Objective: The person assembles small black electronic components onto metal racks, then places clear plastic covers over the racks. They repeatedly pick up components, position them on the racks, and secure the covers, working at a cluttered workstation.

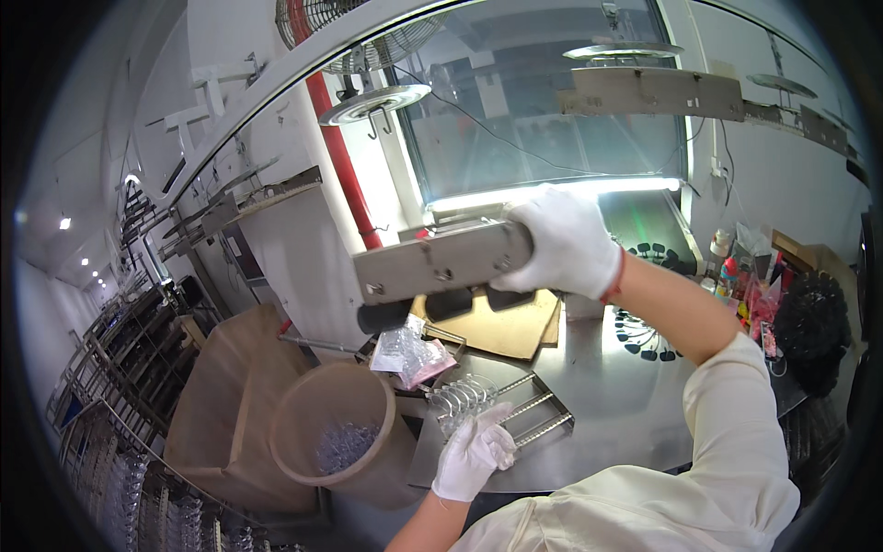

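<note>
My right hand (566, 244), in a white glove, grips one end of a long grey metal bar (405, 267) and holds it raised over the workbench. Several dark rounded pieces (384, 317) hang along the bar's lower edge. Low on the near side, my left hand (474, 451), also gloved in white, is at a metal rack (543, 423) with ladder-like rails. Its fingers are curled together, and what they hold, if anything, cannot be made out. Clear ring-shaped plastic pieces (464, 394) stand on the rack just beyond the fingers.
A brown bin (391, 460) with clear pieces inside stands left of the steel workbench (635, 442). Cardboard (497, 333) and a plastic bag (405, 354) lie behind the rack. Black parts (644, 345) form a ring at right. Overhead hang discs with hooks (375, 104) and another metal bar (648, 92).
</note>
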`<move>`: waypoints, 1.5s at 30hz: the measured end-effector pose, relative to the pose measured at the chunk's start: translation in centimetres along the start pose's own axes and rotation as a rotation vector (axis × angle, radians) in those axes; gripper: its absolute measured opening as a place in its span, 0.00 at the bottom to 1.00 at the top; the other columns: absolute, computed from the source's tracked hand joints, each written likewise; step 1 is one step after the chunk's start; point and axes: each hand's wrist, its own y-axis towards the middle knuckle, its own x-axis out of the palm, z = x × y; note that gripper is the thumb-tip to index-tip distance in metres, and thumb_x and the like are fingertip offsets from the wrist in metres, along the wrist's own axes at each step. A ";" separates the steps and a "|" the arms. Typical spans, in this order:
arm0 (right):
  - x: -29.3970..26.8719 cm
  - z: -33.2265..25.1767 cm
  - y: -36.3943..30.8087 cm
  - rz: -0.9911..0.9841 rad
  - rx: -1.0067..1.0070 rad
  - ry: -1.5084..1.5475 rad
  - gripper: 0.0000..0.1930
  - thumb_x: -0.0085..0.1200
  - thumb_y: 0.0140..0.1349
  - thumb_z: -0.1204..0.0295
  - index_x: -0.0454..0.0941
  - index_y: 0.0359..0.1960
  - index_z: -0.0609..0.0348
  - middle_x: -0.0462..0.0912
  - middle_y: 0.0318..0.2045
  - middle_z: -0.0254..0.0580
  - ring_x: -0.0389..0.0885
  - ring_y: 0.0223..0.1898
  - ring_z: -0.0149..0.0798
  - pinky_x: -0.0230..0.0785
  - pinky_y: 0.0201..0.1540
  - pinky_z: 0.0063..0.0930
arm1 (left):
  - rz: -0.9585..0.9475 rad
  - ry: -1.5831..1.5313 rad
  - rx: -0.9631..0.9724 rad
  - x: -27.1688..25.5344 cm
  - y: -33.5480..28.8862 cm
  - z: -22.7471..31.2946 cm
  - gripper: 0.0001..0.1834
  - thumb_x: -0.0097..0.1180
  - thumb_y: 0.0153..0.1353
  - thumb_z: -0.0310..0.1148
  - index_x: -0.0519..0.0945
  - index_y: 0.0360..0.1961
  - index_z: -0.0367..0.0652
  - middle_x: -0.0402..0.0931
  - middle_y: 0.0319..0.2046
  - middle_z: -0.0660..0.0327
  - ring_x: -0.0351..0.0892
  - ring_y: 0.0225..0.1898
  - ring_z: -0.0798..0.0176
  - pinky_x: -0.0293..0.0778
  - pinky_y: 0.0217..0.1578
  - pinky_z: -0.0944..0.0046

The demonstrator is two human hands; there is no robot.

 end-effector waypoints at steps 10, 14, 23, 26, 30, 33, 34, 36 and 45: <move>4.8 1.4 16.6 -0.134 0.125 -0.149 0.31 0.71 0.40 0.38 0.86 0.32 0.55 0.87 0.33 0.46 0.88 0.37 0.48 0.79 0.41 0.41 | 0.238 -0.109 0.142 -4.4 -4.2 1.4 0.32 0.41 0.78 0.49 0.70 0.65 0.27 0.82 0.32 0.55 0.80 0.33 0.56 0.75 0.34 0.58; 7.3 2.2 19.1 -0.075 0.090 -0.245 0.32 0.71 0.41 0.38 0.86 0.32 0.55 0.87 0.33 0.46 0.88 0.37 0.49 0.79 0.41 0.43 | 0.196 -0.152 0.170 -5.6 -4.8 1.3 0.31 0.40 0.78 0.48 0.71 0.65 0.29 0.83 0.34 0.53 0.80 0.32 0.56 0.74 0.36 0.58; 11.2 5.2 19.6 -0.245 0.158 -0.409 0.30 0.71 0.41 0.42 0.87 0.36 0.55 0.88 0.33 0.46 0.88 0.39 0.50 0.78 0.47 0.46 | 0.301 -0.135 0.147 -7.1 -5.4 1.1 0.30 0.40 0.78 0.47 0.72 0.64 0.30 0.82 0.33 0.51 0.80 0.32 0.56 0.74 0.36 0.57; 10.3 5.3 19.9 -0.227 0.166 -0.391 0.31 0.71 0.41 0.40 0.88 0.36 0.54 0.89 0.32 0.45 0.89 0.39 0.50 0.78 0.48 0.48 | 0.329 -0.120 0.136 -7.5 -5.0 0.7 0.30 0.41 0.78 0.47 0.72 0.64 0.30 0.82 0.33 0.51 0.80 0.31 0.56 0.74 0.36 0.57; 5.9 3.7 19.1 -0.151 0.050 -0.429 0.42 0.72 0.43 0.38 0.81 0.53 0.55 0.83 0.49 0.48 0.84 0.52 0.48 0.77 0.54 0.47 | 0.330 -0.123 0.097 -7.9 -3.6 -0.4 0.30 0.41 0.78 0.47 0.72 0.64 0.29 0.83 0.34 0.50 0.80 0.31 0.56 0.74 0.35 0.58; -2.0 3.7 14.4 0.101 -0.182 -0.327 0.45 0.78 0.40 0.53 0.75 0.62 0.55 0.80 0.57 0.47 0.79 0.59 0.48 0.71 0.63 0.44 | 0.326 -0.033 0.089 -7.7 -2.3 -1.3 0.30 0.41 0.78 0.47 0.72 0.63 0.28 0.83 0.34 0.50 0.80 0.30 0.58 0.75 0.34 0.60; -5.4 4.4 12.1 0.097 -0.216 -0.315 0.48 0.81 0.35 0.61 0.74 0.64 0.54 0.80 0.59 0.46 0.78 0.60 0.48 0.68 0.66 0.42 | 0.307 -0.006 0.101 -7.4 -1.8 -1.4 0.29 0.41 0.78 0.46 0.72 0.63 0.28 0.83 0.34 0.50 0.81 0.30 0.58 0.75 0.33 0.62; -11.9 6.7 7.9 0.019 -0.125 -0.658 0.54 0.81 0.35 0.62 0.68 0.70 0.53 0.77 0.62 0.46 0.76 0.61 0.49 0.67 0.66 0.45 | 0.298 -0.002 0.067 -6.1 -0.6 -1.5 0.29 0.40 0.78 0.46 0.72 0.63 0.28 0.83 0.34 0.50 0.81 0.30 0.60 0.75 0.33 0.64; -18.7 21.3 -1.2 0.125 -0.117 -0.955 0.23 0.73 0.44 0.67 0.80 0.45 0.51 0.80 0.37 0.44 0.80 0.40 0.48 0.74 0.42 0.46 | -0.457 1.569 0.664 15.1 9.3 0.2 0.14 0.55 0.58 0.25 0.83 0.46 0.39 0.84 0.29 0.58 0.83 0.27 0.62 0.78 0.33 0.66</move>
